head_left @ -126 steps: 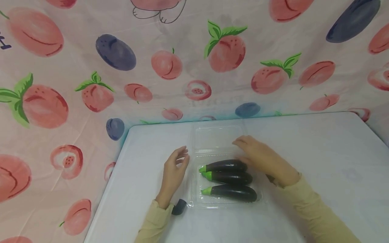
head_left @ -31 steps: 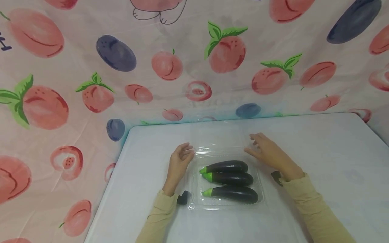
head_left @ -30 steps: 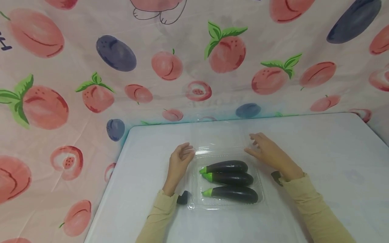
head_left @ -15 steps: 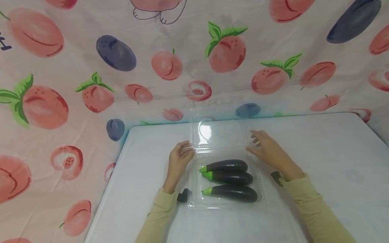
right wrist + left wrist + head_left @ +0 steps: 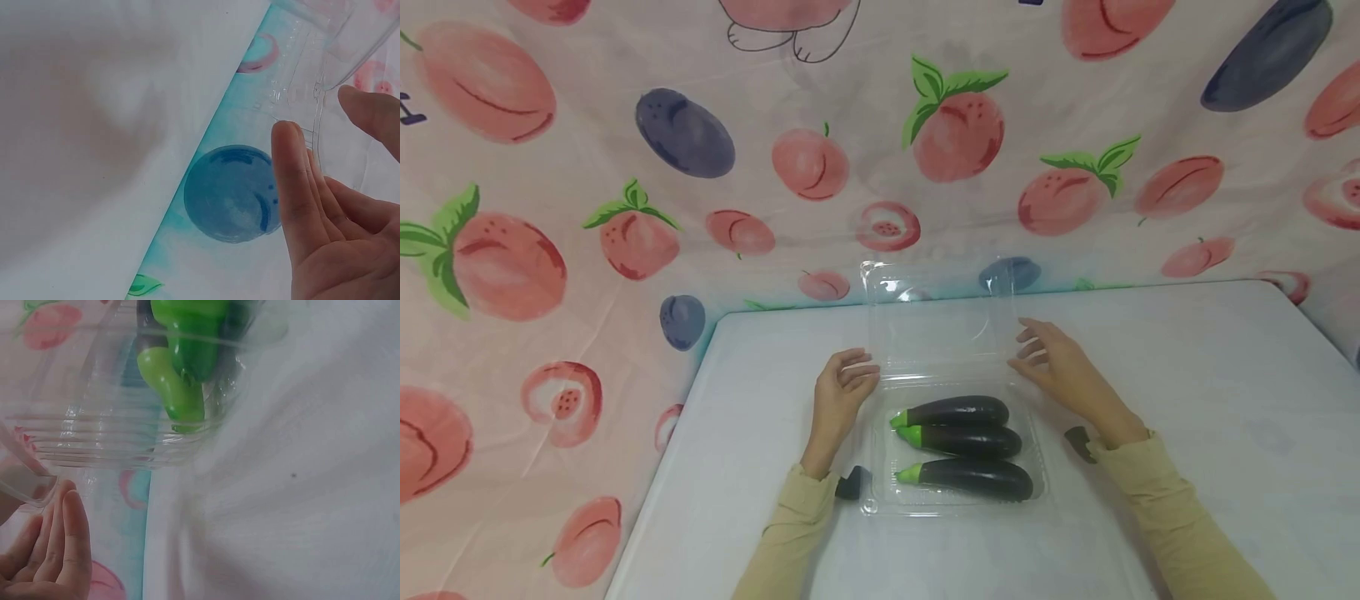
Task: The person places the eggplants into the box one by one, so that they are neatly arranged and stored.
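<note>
A clear plastic clamshell container (image 5: 955, 510) lies on the table with three dark eggplants (image 5: 977, 479) side by side in its base, green stem ends to the left. Its clear lid (image 5: 940, 333) stands raised at the back. My left hand (image 5: 842, 396) is at the left end of the hinge; in the left wrist view, the straight fingers (image 5: 76, 531) come up to the plastic edge. At the opposite end is my right hand (image 5: 1063, 367), its thumb and straight fingers (image 5: 294, 181) spread around the hinge edge in the right wrist view. The green stems (image 5: 178, 394) show through the plastic.
A white table (image 5: 760, 400) carries the container, and its back edge runs just behind the lid. Fruit-printed cloth (image 5: 820, 75) hangs behind and to the left. Black wrist devices (image 5: 850, 483) sit under both sleeves.
The lid has tilted up from lying back, its far edge now higher against the cloth. Since the oldest frame, my right hand has moved right, off the eggplants' end, and my left slightly right.
</note>
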A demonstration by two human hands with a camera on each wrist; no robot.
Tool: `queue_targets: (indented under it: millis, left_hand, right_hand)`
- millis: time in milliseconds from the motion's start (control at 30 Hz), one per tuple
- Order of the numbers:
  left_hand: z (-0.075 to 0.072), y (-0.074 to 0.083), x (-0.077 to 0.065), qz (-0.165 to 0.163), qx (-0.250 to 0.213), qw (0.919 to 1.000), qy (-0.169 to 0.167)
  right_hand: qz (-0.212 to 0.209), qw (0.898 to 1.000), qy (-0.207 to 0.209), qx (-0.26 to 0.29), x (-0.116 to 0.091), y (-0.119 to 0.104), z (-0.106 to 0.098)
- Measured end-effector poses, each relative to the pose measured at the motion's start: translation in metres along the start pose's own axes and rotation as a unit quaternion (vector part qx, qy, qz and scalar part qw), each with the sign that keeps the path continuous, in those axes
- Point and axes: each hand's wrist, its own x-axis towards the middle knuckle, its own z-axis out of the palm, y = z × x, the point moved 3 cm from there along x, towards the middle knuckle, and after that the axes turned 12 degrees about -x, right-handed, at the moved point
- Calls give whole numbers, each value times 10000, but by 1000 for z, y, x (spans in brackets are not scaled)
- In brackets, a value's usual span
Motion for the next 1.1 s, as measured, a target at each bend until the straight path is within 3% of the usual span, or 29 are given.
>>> queue_targets:
  millis: [400,833,1100]
  left_hand:
    - [10,34,-11,-57,207,9996,155]
    - [10,34,-9,112,160,9997,163]
    - [10,34,-7,289,207,9993,137]
  right_hand:
    - [57,9997,152,175,3,-2,-3]
    - [-49,9980,614,135,5,-2,-5]
    - [-7,9978,642,174,6,-3,-6]
